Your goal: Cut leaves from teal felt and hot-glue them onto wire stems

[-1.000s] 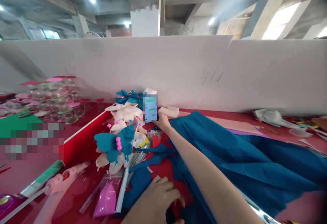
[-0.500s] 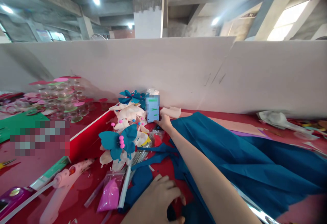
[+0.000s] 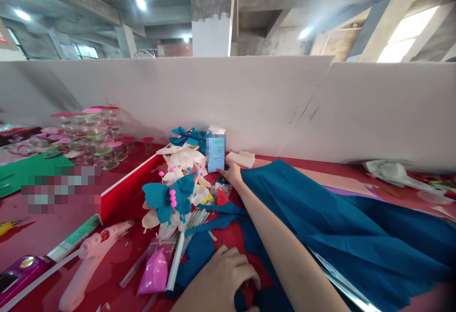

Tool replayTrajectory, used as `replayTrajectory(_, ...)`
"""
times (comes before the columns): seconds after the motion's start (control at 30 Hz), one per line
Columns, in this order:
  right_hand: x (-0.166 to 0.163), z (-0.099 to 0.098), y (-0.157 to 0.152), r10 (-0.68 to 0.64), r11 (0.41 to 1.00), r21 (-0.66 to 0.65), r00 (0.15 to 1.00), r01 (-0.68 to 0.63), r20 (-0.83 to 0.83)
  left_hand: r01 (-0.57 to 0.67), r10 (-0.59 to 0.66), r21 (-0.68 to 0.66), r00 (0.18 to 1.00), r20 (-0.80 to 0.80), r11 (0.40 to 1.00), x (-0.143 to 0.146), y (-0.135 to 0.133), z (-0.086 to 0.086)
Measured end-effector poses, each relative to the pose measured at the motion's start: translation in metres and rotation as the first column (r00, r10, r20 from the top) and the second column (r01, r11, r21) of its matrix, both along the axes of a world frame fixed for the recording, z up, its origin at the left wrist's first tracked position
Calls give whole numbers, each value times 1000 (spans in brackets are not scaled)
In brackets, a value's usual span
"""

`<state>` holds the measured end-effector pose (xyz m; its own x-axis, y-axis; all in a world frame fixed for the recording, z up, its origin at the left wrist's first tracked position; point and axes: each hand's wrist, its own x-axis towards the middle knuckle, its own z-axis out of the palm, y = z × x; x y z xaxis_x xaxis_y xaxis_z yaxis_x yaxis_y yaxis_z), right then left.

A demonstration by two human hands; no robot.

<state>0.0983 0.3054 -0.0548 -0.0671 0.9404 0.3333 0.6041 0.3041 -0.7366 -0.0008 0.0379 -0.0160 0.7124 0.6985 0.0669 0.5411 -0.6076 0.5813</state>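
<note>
A smartphone [image 3: 215, 154] stands upright at the back, its lit screen partly blurred. My right hand [image 3: 232, 175] reaches to its lower right corner, one digit stretched toward the bottom of the screen and the fingers apart. Whether that digit touches the glass I cannot tell. Nearer to me, my left hand [image 3: 233, 271] rests low over dark blue fabric scraps [image 3: 195, 250]. Its fingers are bent and spread from the thumb, with red tabletop showing in the gap and nothing visibly held. Left of it lie a white pen-like stick [image 3: 175, 262] and a bag of pink material [image 3: 154, 271].
Blue and cream fabric flowers [image 3: 169, 193] with pink ball stamens lie left of the phone. A pink glue gun [image 3: 96, 260] is at front left. Clear cups [image 3: 96, 136] are stacked behind. A large blue cloth [image 3: 338, 222] covers the right side. A white partition [image 3: 278, 103] stands behind.
The text on the phone's screen has shifted. My right hand stays beside the phone and my left hand keeps its bent pose. The whole view has moved slightly.
</note>
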Motion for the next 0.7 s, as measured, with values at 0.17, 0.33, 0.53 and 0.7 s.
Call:
replayTrajectory(0.17, -2, -3, 1, -4, 1000, 8, 1000, 4, -20, 22, -22, 18, 1000, -13, 1000, -1, 2, -4)
replayTrajectory(0.33, -2, -4, 1, -5, 1000, 5, 1000, 5, -19, 38, -37, 33, 999, -27, 999, -1, 4, -8)
replayTrajectory(0.53, -3, -1, 1, -17, 1000, -5, 1000, 17, -4, 11, -11, 3, 1000, -25, 1000, 0, 2, -5)
replayTrajectory(0.7, -4, 0, 0, -27, 1000, -14, 1000, 27, 11, 1, -1, -1, 1000, -23, 1000, 1, 1, -3)
